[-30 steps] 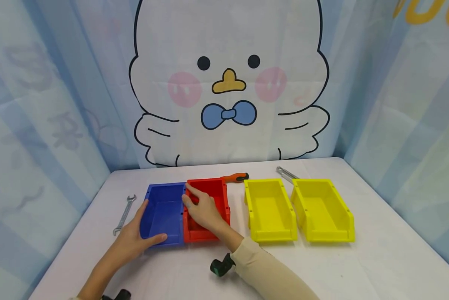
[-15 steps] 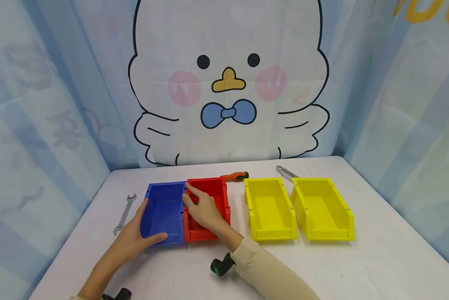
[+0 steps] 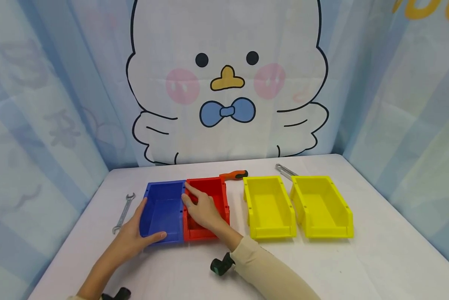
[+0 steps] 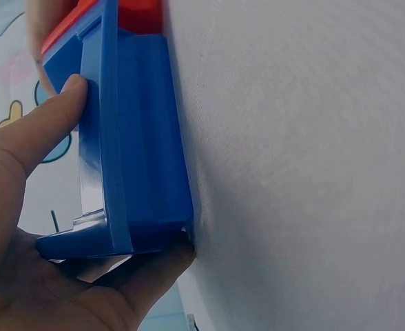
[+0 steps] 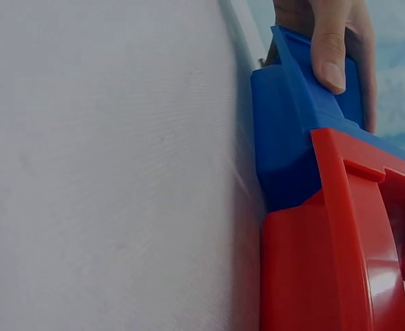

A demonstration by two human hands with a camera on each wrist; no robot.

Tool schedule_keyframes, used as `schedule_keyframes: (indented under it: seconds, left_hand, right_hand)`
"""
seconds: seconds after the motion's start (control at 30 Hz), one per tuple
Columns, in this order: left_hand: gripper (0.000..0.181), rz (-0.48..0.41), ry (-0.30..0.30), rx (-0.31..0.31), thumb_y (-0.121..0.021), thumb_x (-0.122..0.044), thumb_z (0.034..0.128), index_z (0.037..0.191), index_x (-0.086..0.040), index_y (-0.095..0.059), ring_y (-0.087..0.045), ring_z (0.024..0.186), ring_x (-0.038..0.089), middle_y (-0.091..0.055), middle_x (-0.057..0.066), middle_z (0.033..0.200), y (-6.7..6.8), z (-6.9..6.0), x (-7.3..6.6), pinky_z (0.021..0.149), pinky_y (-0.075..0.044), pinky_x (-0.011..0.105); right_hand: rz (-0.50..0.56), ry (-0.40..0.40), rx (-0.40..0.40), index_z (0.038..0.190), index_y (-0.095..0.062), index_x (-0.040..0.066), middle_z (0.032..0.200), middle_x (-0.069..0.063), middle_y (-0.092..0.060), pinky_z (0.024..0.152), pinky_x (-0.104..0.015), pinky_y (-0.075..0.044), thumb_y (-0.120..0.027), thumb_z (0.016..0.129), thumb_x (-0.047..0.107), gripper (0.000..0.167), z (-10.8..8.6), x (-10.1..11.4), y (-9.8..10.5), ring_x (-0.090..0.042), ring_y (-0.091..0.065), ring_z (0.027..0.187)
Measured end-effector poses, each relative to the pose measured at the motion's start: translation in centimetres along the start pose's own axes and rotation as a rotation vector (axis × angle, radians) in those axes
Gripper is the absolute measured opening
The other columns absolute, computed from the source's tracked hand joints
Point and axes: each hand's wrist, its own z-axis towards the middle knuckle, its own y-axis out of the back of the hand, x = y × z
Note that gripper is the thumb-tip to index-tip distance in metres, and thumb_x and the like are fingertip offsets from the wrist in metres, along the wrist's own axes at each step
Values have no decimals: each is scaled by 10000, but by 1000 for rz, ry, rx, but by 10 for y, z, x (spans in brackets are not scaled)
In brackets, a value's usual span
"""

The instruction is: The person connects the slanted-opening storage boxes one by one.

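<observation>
My left hand [image 3: 128, 237] grips the blue plastic storage bin [image 3: 162, 214] at its left end, thumb over the front lip and fingers along the outer side. Beside it, touching, stands the red storage bin [image 3: 217, 191]. My right hand [image 3: 205, 212] reaches over the red bin and pinches the adjoining side rims; its lower fingers are partly hidden inside the red bin. In the left wrist view, the thumb lies on the rim of the blue bin [image 4: 147, 131]. The right wrist view has the red bin [image 5: 306, 269] against the blue one.
Two yellow bins [image 3: 271, 208] [image 3: 323, 206] stand to the right. An open-ended wrench [image 3: 123, 213] lies left of the blue bin. Behind the bins are an orange-and-black handle [image 3: 233, 175] and another metal wrench [image 3: 285, 171], both partly hidden. Curtains surround the white table [image 3: 382, 250].
</observation>
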Motion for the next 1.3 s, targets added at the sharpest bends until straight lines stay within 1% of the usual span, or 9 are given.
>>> schedule_keyframes:
  seconds: [0.1, 0.23, 0.37, 0.6, 0.73, 0.87, 1.0, 1.2, 1.3]
  left_hand:
    - [1299, -5, -3, -3, -797, -590, 887, 1705, -105, 89, -184, 1574, 607, -58, 328, 1748, -1, 0, 0, 1195, -312, 765]
    - [1301, -11, -4, -5, -798, -588, 886, 1704, -105, 90, -181, 1572, 612, -59, 329, 1747, -1, 0, 1, 1188, -310, 770]
    - [1302, -7, -14, -7, -799, -590, 884, 1705, -107, 89, -184, 1573, 610, -63, 328, 1748, -1, 0, 1, 1192, -308, 771]
    - [1311, 16, -22, -1, -797, -606, 878, 1705, -103, 88, -200, 1569, 608, -72, 326, 1749, 0, -1, 2, 1199, -318, 774]
    - [1280, 28, -39, 3, -772, -607, 902, 1704, -98, 86, -192, 1569, 611, -73, 332, 1745, 2, -1, 2, 1200, -310, 777]
    - [1140, 58, -104, -40, -691, -576, 977, 1700, -28, 0, -211, 1561, 615, -126, 360, 1728, 5, -1, 2, 1198, -299, 778]
    - [1021, 104, -144, -129, -637, -541, 1020, 1688, 5, -91, -211, 1555, 622, -156, 372, 1714, 5, -1, -4, 1185, -271, 805]
    - [963, 259, -293, -317, -697, -463, 999, 1684, -38, -169, -204, 1540, 648, -217, 342, 1706, -7, -3, -21, 1194, -237, 836]
    - [935, 309, -326, -341, -687, -488, 1001, 1683, -64, -208, -217, 1544, 638, -248, 309, 1711, -11, -4, -30, 1199, -259, 819]
  right_hand:
    - [4, 3, 0, 1637, -419, 293, 871, -33, -692, 1179, -621, -481, -520, 1109, 413, 551, 0, -2, -1, -319, -621, 1339]
    - [12, 4, 9, 1640, -410, 302, 833, -37, -681, 1092, -592, -542, -517, 1110, 418, 553, -1, -2, -1, -262, -615, 895]
    - [-8, 10, 7, 1642, -407, 297, 807, -14, -671, 1067, -553, -564, -507, 1113, 429, 555, 0, -3, -2, -279, -645, 935]
    - [-27, 20, 14, 1643, -413, 268, 588, -8, -524, 597, -267, -495, -519, 1114, 400, 555, 1, -5, -4, -169, -435, 443]
    - [-79, 101, -17, 1615, -460, 157, 975, -57, -773, 798, -298, -630, -522, 1117, 341, 534, 0, -1, -1, -183, -739, 857]
    - [-145, 174, -47, 1586, -483, 69, 1538, -111, -619, 1205, -498, -495, -535, 1110, 304, 534, -3, 8, 13, -296, -555, 1476]
    - [-143, 170, -13, 1588, -494, 112, 1394, -119, -709, 1065, -441, -608, -577, 1090, 298, 538, -11, 20, 38, -297, -643, 1368]
    - [-169, 149, 13, 1564, -539, 178, 1495, -114, -654, 961, -426, -654, -618, 1073, 248, 502, -25, 19, 92, -314, -682, 1294]
    - [-208, 126, -26, 1555, -550, 173, 1524, -94, -633, 952, -427, -660, -626, 1069, 233, 495, -31, 11, 121, -310, -684, 1290]
